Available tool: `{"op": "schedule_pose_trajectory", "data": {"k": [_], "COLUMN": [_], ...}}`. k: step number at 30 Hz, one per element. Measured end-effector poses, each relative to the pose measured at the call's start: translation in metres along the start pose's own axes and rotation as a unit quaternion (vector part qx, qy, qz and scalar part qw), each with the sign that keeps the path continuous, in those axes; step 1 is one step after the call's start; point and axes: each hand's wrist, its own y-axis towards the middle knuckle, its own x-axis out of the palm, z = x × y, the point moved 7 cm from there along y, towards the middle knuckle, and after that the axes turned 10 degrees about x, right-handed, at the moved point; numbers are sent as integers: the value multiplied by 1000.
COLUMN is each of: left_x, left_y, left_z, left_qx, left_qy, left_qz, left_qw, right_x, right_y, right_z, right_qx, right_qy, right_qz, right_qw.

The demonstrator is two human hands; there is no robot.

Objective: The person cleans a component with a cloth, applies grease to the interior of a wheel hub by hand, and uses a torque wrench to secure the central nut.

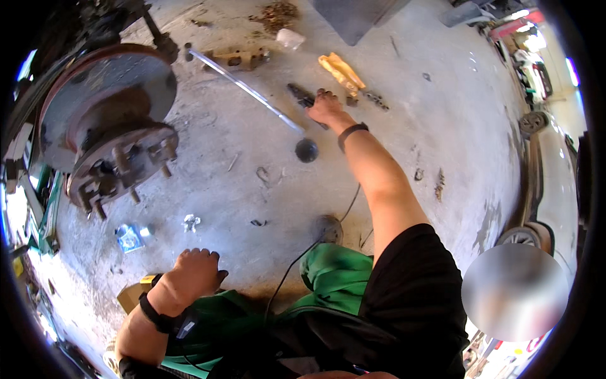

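Right grip: right hand (325, 107) bends its fingers over a dark tool (299, 94); whether they close firmly on it, I cannot tell
Left grip: left hand (192, 273) is loosely curled beside the green trousers (338, 273), palm hidden, so I cannot tell whether it holds anything
Dark tool: on the grey floor (454, 126), between a long silver bar (246, 88) and a yellow-orange piece (341, 71)
Round black piece (306, 150): near the bar's lower end
Studded hub (123, 155): at the left
Blue packet (130, 237): on the floor, below the hub in view
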Motion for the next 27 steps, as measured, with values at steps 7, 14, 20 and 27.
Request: {"op": "schedule_pose_trajectory", "data": {"k": [7, 14, 20, 27], "left_x": [-2, 7, 16, 16], "left_y": [-3, -2, 3, 0], "left_z": [0, -7, -4, 7], "left_qx": [-8, -1, 15, 19], "left_qy": [-5, 0, 35, 58], "left_qz": [30, 18, 17, -42], "left_qw": [999, 1000, 999, 997], "right_x": [1, -20, -25, -134], "right_y": [10, 0, 1, -56], "right_z": [-16, -36, -36, -118], "right_qx": [-31, -100, -196, -299], "right_qy": [57, 29, 46, 229], "right_qz": [2, 56, 175, 275], "right_qw": [998, 993, 964, 885]}}
